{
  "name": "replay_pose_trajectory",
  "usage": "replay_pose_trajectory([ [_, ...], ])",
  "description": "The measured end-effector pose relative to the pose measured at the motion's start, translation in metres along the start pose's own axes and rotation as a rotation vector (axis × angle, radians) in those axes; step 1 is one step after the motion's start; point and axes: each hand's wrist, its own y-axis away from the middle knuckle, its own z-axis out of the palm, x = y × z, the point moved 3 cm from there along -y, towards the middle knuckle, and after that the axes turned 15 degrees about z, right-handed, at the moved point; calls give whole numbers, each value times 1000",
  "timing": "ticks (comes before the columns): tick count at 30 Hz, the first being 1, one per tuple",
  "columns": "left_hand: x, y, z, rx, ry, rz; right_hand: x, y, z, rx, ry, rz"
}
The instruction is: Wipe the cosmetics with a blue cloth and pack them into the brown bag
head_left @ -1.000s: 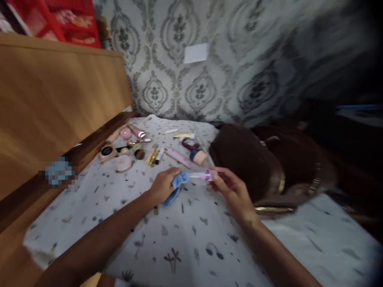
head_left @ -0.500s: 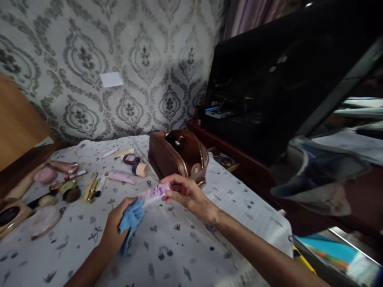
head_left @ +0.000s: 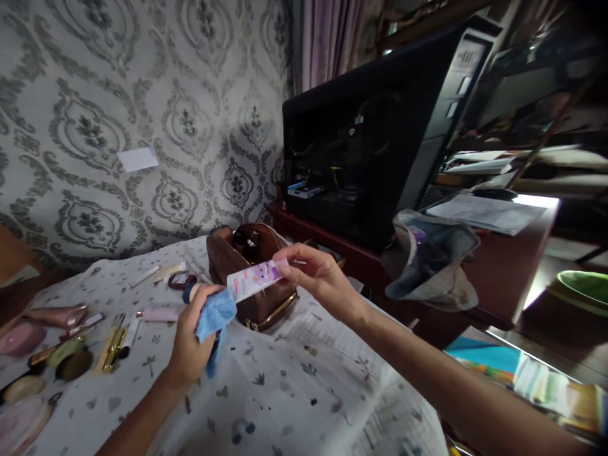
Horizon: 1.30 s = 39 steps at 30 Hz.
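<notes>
My right hand pinches one end of a white and pink cartoon-printed squeeze tube. Folded in my left hand is a light blue cloth, which wraps or touches the tube's other end; how far it covers that end is hidden. Just behind the tube, an unzipped brown cosmetic bag stands on the cloth-covered surface, with dark items visible inside. Left of it lie a small dark red bottle and a pale pink tube, partly behind my left hand.
Makeup items spread over the left side, among them a gold tube, a round pink compact and a rose-coloured tube. A black computer case rises at the back right, and a fabric cap hangs by the desk edge.
The view has turned right. Both hands have lifted the tube and cloth higher, and the tube now overlaps the bag's front. The grips look the same.
</notes>
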Motion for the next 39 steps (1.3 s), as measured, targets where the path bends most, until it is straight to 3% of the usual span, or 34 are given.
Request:
replay_pose_trajectory([
  [3, -3, -19, 12, -69, -108, 165, -7, -6, -16, 67, 140, -96],
  [6, -4, -29, 22, -214, -219, 364, -12, -12, -29, 177, 363, -209],
  [8, -5, -29, 25, -284, -285, 432, -16, -17, -33, 246, 498, -268],
  [11, -8, -24, 24, -295, -341, 468, -20, -28, -30, 286, 695, -311],
  [18, -11, -13, 20, -241, -354, 496, -10, -71, 3, 91, 1372, -226],
  [21, -11, -11, 22, -216, -334, 497, 2, -92, 11, 39, 1547, -219],
  [31, -16, -6, 27, -142, -254, 462, 17, -125, 22, -56, 1594, -41],
  [39, -21, -6, 26, -135, -211, 465, 28, -140, 21, 21, 1546, 111],
])
